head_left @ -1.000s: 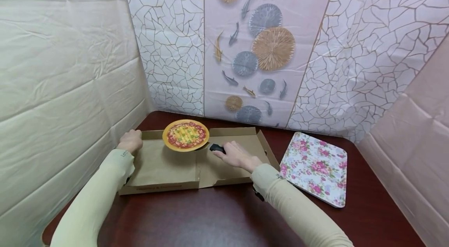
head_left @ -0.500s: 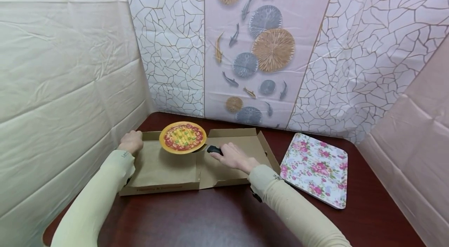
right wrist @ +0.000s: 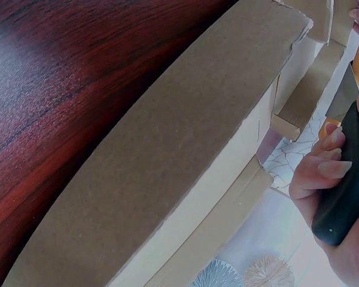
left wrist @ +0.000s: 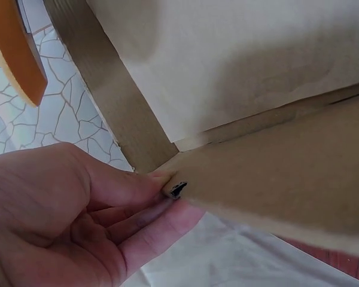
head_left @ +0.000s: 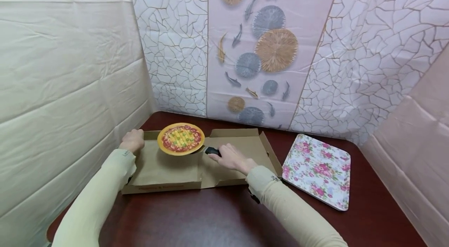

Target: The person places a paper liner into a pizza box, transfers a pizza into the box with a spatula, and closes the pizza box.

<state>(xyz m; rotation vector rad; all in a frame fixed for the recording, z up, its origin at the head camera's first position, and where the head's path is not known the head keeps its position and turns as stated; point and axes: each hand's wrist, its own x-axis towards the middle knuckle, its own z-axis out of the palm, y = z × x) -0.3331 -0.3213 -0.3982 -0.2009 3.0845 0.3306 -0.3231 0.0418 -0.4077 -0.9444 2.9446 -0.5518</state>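
A round pizza (head_left: 181, 139) with a yellow-orange rim rides on a spatula above the left half of an open cardboard pizza box (head_left: 168, 169). My right hand (head_left: 232, 157) grips the spatula by its black handle (head_left: 212, 151). In the right wrist view the fingers wrap that handle (right wrist: 346, 179), and a bit of metal blade (right wrist: 345, 92) shows beyond it; the pizza hides most of the blade. At the box's far left corner, my left hand (head_left: 132, 140) pinches the cardboard wall. The left wrist view shows thumb and fingers on either side of the box edge (left wrist: 167, 161).
To the right of the box, a white tray with pink flowers (head_left: 317, 171) lies on the dark red wooden table (head_left: 210, 219). The box lid (head_left: 238, 149) lies folded out toward the right. Cloth-like walls stand at the left, back and right.
The pizza on the spatula has shifted left and slightly toward me over the box, with my right hand moving along. My left hand keeps its hold on the box corner.
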